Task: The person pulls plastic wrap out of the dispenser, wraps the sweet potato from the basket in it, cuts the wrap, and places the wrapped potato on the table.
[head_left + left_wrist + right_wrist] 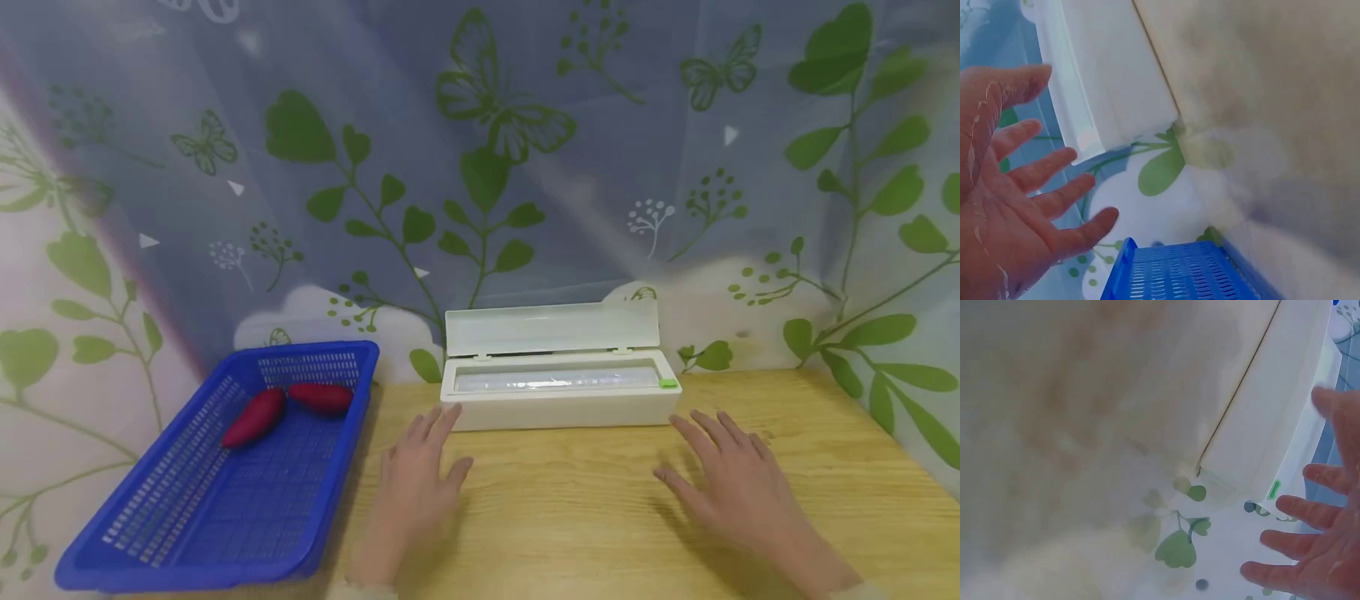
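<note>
Plainly, most of the view beyond the left hand (416,483) and the right hand (738,492) is filled by a hanging cloth (600,208), printed with green leaves and butterflies. Beneath the hands, a pale wooden table (562,533) is spread. To the left of the left hand, a blue basket (180,577) is set lengthwise (its walls are pierced by rows of narrow slots).

Just ahead of the hands, and between them, a long white box (562,412) is placed, its near face turned toward the fingers. Its lid (551,329) is tipped up along the edge farther from the hands, and inside, a clear, shiny roll (555,379) is exposed.

The left hand is held near the box's left front corner, its thumb and fingers spread; the right hand is held near the right front corner, likewise spread. Whether the box is touched by either cannot be told.

Beyond and left of the left hand, toward the basket's far end, a slanted red piece (257,418) and a more crosswise red piece (321,398) are contained, both tapered. Just beyond the right hand's fingertips, a small green tab (668,384) is seen at the box's right end.
</note>
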Motion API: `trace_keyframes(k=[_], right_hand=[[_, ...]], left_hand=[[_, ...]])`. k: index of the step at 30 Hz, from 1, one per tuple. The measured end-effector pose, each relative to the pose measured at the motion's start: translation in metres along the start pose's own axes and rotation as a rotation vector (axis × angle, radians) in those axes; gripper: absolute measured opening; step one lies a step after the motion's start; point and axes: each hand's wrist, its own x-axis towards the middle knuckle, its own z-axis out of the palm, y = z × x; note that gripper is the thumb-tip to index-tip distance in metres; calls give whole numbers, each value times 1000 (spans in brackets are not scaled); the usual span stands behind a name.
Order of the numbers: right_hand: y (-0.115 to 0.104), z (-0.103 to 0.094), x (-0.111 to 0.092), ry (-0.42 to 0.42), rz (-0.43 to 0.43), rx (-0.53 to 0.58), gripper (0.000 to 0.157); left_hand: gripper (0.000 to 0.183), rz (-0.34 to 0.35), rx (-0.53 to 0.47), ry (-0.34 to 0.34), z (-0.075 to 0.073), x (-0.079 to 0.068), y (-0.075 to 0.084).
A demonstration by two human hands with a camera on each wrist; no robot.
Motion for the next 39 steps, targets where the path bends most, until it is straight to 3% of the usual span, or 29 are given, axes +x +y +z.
trace_keyframes(k=[5,10,18,26,34,39], right_hand=[[15,6,26,225,-178,2,52],[25,8,56,255,-303,28,44],[33,11,88,143,-317,39,33],[45,15,109,-47,-269,66,30],[47,5,130,-267,-145,248,35],[52,12,126,-287,-85,284,33]], left_hand=[[45,70,-96,87,-3,30,-13],[40,84,-146,44,-6,56,-19],[45,64,-117,-137,-2,94,-20],[38,-13,-53,-266,9,112,-27],[38,-60,-14,-306,9,119,-26],[39,-70,-29,-317,10,118,-22]])
